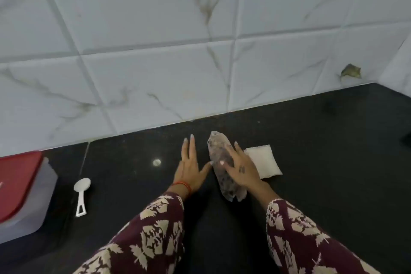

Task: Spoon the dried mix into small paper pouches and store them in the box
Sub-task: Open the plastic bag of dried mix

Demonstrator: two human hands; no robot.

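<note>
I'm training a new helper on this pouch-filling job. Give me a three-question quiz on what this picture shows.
1. True or false: the white spoon lies on the counter, touched by neither hand.
2. Which hand rests on the clear bag of dried mix? A) left hand B) right hand C) neither
3. Fill in: the box at the left edge has a ____ lid.

Key
1. True. It lies between the box and the left hand.
2. B. The right hand lies over the bag, with the white paper pouches just beyond it; the left hand lies flat on the counter beside the bag.
3. Red.
</note>
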